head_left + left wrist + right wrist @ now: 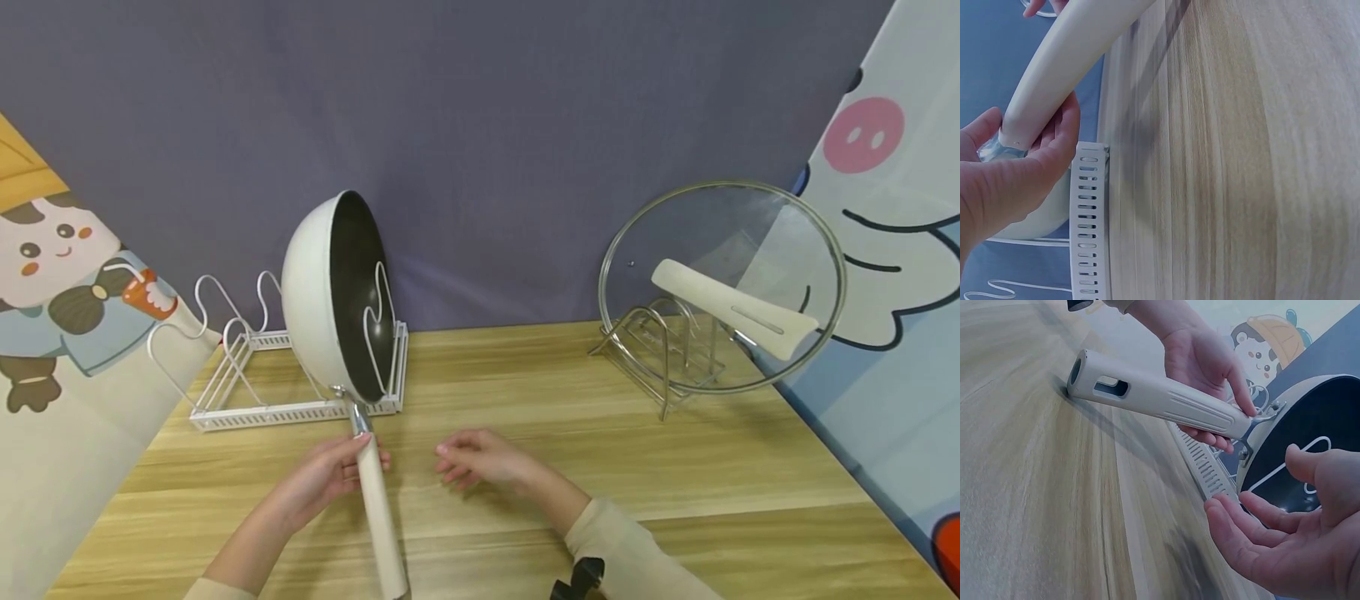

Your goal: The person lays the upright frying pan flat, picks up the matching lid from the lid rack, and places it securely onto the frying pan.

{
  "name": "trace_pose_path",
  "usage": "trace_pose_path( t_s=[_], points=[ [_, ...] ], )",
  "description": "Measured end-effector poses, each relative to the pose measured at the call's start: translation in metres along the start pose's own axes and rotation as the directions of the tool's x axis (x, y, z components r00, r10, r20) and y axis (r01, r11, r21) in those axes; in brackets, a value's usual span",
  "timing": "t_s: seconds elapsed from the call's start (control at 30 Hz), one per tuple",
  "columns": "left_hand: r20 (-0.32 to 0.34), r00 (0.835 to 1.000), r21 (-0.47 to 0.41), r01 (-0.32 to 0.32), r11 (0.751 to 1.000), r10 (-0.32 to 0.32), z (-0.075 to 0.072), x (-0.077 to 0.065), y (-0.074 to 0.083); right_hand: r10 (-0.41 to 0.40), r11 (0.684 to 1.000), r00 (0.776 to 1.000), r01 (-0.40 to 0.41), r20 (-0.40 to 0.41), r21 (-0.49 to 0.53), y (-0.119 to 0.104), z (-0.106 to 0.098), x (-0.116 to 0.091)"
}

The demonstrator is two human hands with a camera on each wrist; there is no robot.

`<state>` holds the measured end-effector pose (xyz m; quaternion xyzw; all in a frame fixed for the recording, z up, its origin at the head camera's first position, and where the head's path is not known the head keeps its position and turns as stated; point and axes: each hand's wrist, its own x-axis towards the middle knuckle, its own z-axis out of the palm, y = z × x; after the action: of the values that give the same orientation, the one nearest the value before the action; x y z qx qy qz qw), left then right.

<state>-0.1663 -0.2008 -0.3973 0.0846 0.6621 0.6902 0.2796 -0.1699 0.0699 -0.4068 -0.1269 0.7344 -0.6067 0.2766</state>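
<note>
A white pan (309,283) with a dark inside stands on its edge in a white wire rack (277,414), its handle (381,517) slanting toward me. My left hand (321,479) grips that handle near its metal neck, thumb on one side and fingers under it, as the left wrist view shows. To the right of the handle, my right hand (483,458) hovers over the table, apart from the pan. Its fingers (1254,528) are loosely bent and hold nothing in the right wrist view.
A glass lid (720,225) with a long cream handle (731,307) leans in a metal stand (663,358) at the back right of the wooden table (510,375). Behind the table hangs a grey cloth (487,150). Cartoon-printed panels flank both sides.
</note>
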Motion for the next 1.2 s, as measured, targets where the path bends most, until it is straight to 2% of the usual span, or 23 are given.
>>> trace_pose_path(
  t_s=[0.5, 1.2],
  points=[
    [0.013, 1.000, -0.047, 0.025, 0.999, -0.024, 0.002, 0.001, 0.000, 0.002, 0.999, 0.999, -0.003, 0.040, 0.038, 0.000, 0.011, 0.004],
    [0.012, 0.999, -0.122, 0.046, 0.991, -0.045, 0.001, -0.001, 0.001, 0.049, 0.996, 0.998, -0.051, 0.028, 0.070, -0.002, 0.025, 0.008]
  ],
)
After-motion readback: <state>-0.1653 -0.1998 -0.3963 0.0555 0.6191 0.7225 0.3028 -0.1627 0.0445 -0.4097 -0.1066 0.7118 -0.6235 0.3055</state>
